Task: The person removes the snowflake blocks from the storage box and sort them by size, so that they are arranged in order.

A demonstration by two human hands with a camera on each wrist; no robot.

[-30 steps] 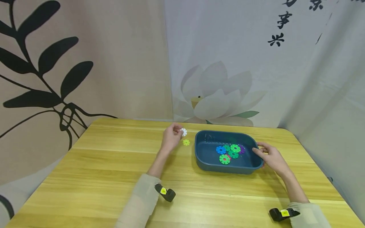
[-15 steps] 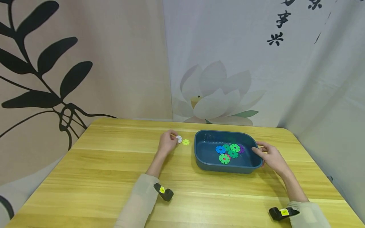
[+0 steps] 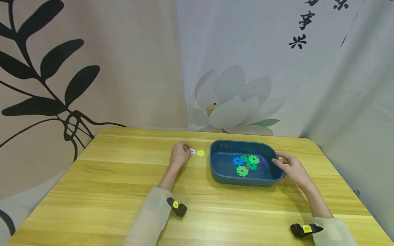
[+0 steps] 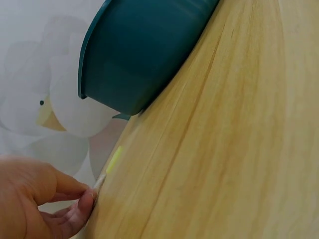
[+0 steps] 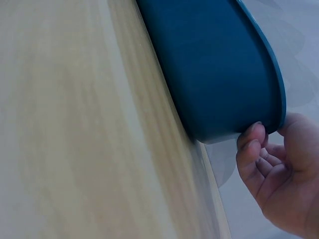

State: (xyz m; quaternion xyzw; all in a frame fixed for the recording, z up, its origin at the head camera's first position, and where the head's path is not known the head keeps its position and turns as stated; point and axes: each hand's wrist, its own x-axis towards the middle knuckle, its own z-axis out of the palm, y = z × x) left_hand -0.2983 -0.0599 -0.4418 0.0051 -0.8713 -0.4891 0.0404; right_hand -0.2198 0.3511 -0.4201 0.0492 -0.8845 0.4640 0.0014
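Note:
My left hand pinches a white notched plastic disc by its edge, at the table surface. Just right of it lies a yellow notched disc, flat on the wood. The left wrist view has thumb and fingertips together on the white disc, seen almost edge-on. My right hand grips the right end of a dark blue-green plastic basin, its thumb over the rim and fingers curled against the outer wall. Inside the basin are several notched discs, among them a blue disc and a light green disc.
The wooden table carries the basin right of centre. Behind it hangs a printed curtain close to the table's back edge. A second fabric panel runs along the right side.
My left hand has come down and slightly left, bringing the white disc from above the yellow one to the table on its left. The right hand and basin have stayed put.

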